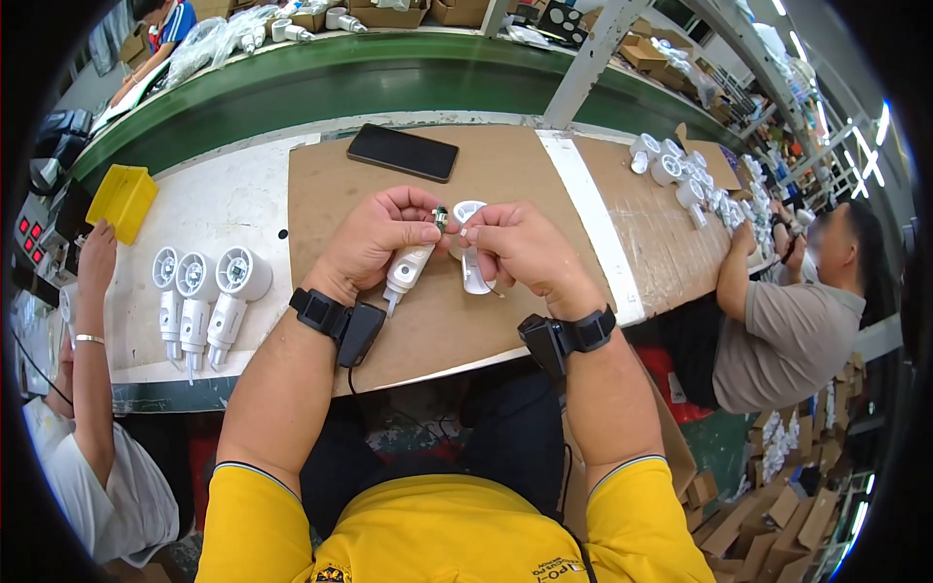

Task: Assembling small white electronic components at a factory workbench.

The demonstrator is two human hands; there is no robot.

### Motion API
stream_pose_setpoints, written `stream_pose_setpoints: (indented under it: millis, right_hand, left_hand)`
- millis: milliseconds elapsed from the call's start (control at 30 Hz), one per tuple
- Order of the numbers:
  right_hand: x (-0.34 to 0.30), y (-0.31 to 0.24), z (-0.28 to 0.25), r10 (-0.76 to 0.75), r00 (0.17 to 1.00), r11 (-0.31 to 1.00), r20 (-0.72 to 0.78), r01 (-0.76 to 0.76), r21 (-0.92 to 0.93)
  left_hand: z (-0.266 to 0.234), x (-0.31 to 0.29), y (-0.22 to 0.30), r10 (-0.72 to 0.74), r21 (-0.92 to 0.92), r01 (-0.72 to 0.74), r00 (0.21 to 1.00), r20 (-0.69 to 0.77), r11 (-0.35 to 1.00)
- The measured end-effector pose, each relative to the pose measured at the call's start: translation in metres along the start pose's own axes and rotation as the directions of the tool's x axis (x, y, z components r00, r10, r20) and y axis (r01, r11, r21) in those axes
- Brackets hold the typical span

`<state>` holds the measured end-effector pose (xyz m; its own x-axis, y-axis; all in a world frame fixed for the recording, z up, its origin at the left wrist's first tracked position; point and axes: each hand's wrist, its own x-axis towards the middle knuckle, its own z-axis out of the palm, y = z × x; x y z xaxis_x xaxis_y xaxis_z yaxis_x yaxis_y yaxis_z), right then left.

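Observation:
My left hand [389,228] pinches a small green circuit board [440,218] between thumb and fingers. Under that hand is a white plastic handle part [408,267] with a narrow stem, its upper end hidden by my fingers. Close on the right, my right hand [520,241] is closed in a pinch on a tiny white piece [465,233], too small to name surely. Behind and below the right fingers is another white plastic housing [476,275] with a round ring-shaped head, partly covered. Both hands are over a brown cardboard sheet [330,214].
A black phone [402,153] lies beyond my hands. Several white round-headed units [226,291] stand in a row at left, near a yellow bin [121,202] touched by a co-worker's hand. More white parts [680,175] are piled at right, where another person [792,311] sits. A green conveyor [389,87] runs behind.

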<state>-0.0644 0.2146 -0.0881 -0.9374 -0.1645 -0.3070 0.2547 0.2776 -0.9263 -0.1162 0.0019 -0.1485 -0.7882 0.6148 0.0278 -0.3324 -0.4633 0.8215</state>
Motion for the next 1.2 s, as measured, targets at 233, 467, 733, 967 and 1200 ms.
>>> stream_pose_setpoints:
  millis: [233,467,733,967,1200]
  right_hand:
    - [0.003,-0.014,0.000,-0.012,0.999,0.997,0.041,0.015,-0.074]
    - [0.013,-0.009,-0.001,-0.104,0.993,0.986,0.051,0.110,-0.126]
    - [0.017,-0.014,0.004,-0.096,0.994,0.981,0.045,0.102,-0.166]
    - [0.017,-0.012,0.003,-0.091,0.996,0.983,0.025,0.094,-0.158]
    - [0.014,-0.016,0.004,-0.079,0.997,0.973,0.003,0.078,-0.216]
  left_hand:
    - [0.006,-0.001,0.003,0.059,0.121,-0.061,0.998,0.020,0.991]
    - [0.007,-0.002,0.006,0.043,0.148,-0.042,0.999,-0.007,0.988]
    - [0.012,-0.004,0.007,0.072,0.161,-0.070,0.997,-0.010,0.984]
    - [0.011,-0.004,0.006,0.014,0.178,-0.012,1.000,-0.011,0.984]
    - [0.012,-0.004,0.004,0.038,0.209,-0.034,0.999,-0.016,0.977]
